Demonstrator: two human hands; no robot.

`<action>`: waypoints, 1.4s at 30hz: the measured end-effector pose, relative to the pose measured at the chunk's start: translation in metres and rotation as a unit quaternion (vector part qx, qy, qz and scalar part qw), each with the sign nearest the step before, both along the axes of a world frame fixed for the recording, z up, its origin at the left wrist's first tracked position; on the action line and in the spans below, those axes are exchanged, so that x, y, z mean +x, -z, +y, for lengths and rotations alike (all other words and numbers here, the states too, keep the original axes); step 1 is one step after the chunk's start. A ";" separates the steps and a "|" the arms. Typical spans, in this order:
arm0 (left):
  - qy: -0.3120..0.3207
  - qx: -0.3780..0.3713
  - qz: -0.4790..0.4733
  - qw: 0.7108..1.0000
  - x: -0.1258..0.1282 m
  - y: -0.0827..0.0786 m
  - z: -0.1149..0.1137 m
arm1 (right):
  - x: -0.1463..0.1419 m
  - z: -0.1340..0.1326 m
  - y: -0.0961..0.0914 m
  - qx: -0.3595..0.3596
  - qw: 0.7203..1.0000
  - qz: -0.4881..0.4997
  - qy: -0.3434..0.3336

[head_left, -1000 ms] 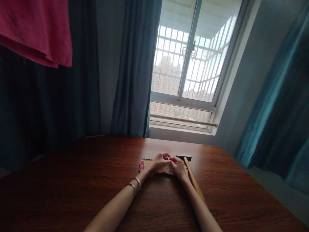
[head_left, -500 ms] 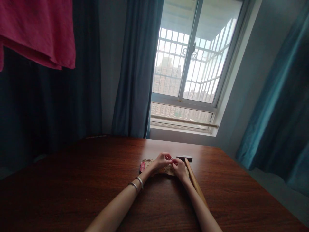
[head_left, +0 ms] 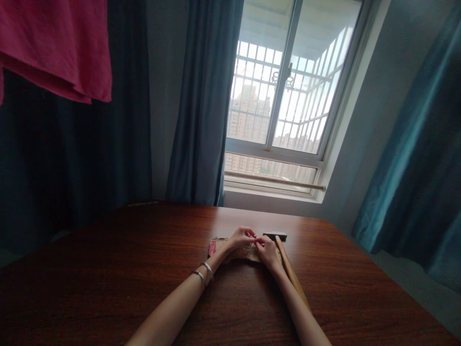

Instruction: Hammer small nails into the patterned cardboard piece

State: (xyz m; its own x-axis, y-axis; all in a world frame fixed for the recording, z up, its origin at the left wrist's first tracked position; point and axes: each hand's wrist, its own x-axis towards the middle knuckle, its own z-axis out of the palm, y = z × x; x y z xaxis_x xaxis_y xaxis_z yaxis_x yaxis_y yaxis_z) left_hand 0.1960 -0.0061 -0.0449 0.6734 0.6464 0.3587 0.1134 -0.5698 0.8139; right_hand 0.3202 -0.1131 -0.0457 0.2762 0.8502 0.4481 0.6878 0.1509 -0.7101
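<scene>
My left hand (head_left: pixel 244 237) and my right hand (head_left: pixel 267 249) meet fingertip to fingertip, both pinched closed. Whatever lies between the fingertips is too small to make out; a dark reddish speck shows there. Below them a flat, tan, speckled piece (head_left: pixel 242 253) with ragged edges and a pink patterned left end lies on the table. My wrists and hands cover part of it. Just right of my right hand lies a hammer (head_left: pixel 290 274), its dark head at the far end and its wooden handle running back beside my right forearm. Two silvery bracelets (head_left: pixel 203 274) circle my left wrist.
The brown wooden table (head_left: pixel 108 283) spreads beneath my arms. Behind it stand a barred window (head_left: pixel 277 96) and blue curtains (head_left: pixel 201 110). A pink cloth (head_left: pixel 57 43) hangs at upper left.
Both hands stay almost in place, their fingertips shifting only very slightly. The hammer and the speckled piece have not moved.
</scene>
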 end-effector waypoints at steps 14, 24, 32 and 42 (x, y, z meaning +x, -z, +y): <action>-0.041 -0.010 0.028 0.999 0.001 0.000 -0.003 | 0.021 -0.008 -0.026 -0.034 0.998 -0.019 0.058; -0.044 -0.020 0.036 0.998 -0.004 -0.009 -0.011 | 0.048 -0.087 -0.030 -0.274 0.909 -0.252 0.185; -0.051 -0.011 0.025 0.998 -0.002 -0.004 -0.010 | 0.039 -0.088 -0.024 -0.304 0.903 -0.249 0.173; -0.041 -0.014 0.011 0.999 -0.002 -0.004 -0.008 | 0.057 -0.078 -0.038 -0.202 0.965 0.127 0.110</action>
State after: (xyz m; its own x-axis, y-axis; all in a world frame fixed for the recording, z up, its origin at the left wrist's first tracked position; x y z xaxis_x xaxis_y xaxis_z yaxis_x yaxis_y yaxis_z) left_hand 0.1945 -0.0145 -0.0407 0.6257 0.7092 0.3250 0.1776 -0.5351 0.8259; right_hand 0.3776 -0.1911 -0.0076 0.5264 0.8501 -0.0130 0.4679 -0.3024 -0.8304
